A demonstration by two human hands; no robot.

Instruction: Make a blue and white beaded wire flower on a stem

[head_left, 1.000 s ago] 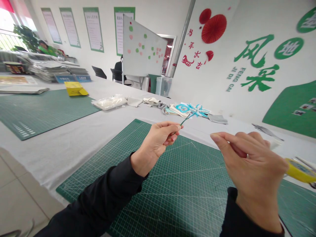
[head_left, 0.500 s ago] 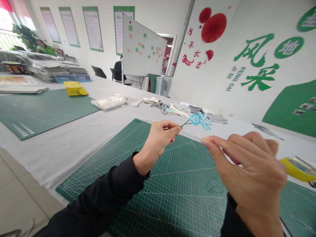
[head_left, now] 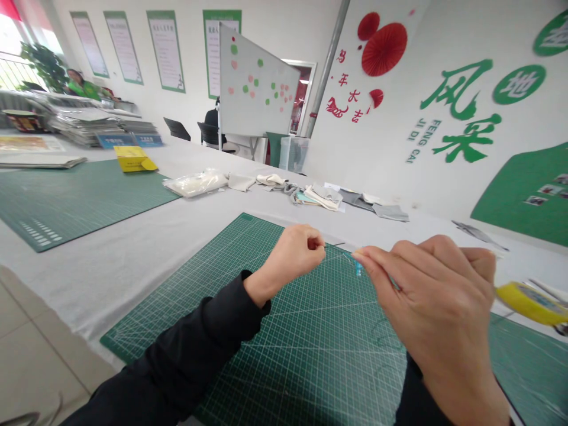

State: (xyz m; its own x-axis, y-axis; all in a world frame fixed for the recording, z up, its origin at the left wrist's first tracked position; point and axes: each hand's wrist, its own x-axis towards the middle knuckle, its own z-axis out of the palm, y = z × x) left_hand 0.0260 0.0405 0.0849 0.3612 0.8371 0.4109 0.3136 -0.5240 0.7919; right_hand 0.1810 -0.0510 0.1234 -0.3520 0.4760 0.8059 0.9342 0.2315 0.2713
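The left hand [head_left: 293, 255] curls round a thin stem [head_left: 335, 244], likely to keep it still. The right hand [head_left: 437, 302] pinches; I cannot tell on what. The blue thing [head_left: 358, 269] peeks out beside it, above the mat [head_left: 302, 331].

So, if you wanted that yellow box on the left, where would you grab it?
Probably by the body of the box, from above and the near side, fingers and thumb across it. It sits low on the mat, with blue signs behind it, so the near side looks easier. I'd avoid the flap sticking out at its right end; it might bend.
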